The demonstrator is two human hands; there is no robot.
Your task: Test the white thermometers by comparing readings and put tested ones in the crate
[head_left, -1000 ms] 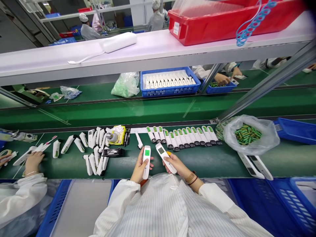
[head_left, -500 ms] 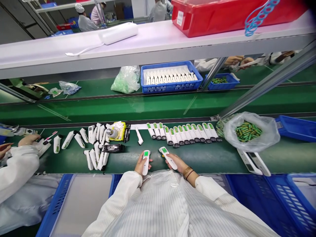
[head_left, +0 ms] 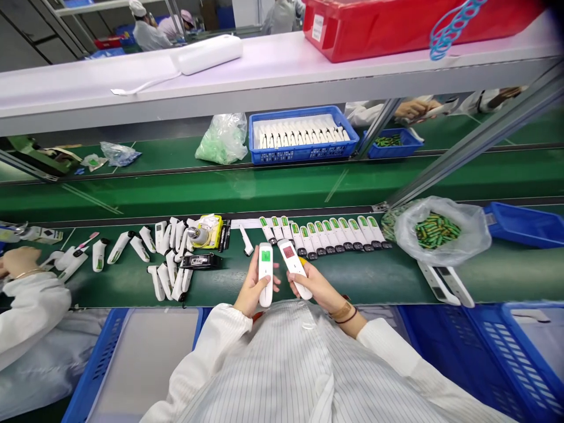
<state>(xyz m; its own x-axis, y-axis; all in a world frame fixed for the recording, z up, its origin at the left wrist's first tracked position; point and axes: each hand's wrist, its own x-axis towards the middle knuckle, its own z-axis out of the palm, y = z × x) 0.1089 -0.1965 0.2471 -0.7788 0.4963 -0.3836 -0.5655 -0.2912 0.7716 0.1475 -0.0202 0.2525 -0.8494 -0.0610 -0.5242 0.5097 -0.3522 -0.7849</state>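
Note:
In my left hand (head_left: 252,289) is a white handheld thermometer (head_left: 265,282) whose small screen glows green. My right hand (head_left: 321,286) grips a second white thermometer (head_left: 296,271), tilted to the left, with a dark red screen. Both are held upright side by side above the bench's front edge, thumbs on their fronts, tops close but apart. Just beyond them a row of white thermometers with green batteries showing (head_left: 337,235) lies along the bench. One more white thermometer (head_left: 246,239) lies alone behind my left hand.
Left of me lie a pile of white thermometers (head_left: 170,273), a black box (head_left: 201,261) and a yellow tray (head_left: 214,228) holding a bottle. At right stand a bag of green batteries (head_left: 436,255) and a blue bin (head_left: 526,226). A co-worker's hand (head_left: 22,261) is at far left.
Both hands have risen slightly away from my body with the thermometers, bringing them closer together. The right thermometer's screen has turned from green to dark red. The co-worker's hand at left has shifted left.

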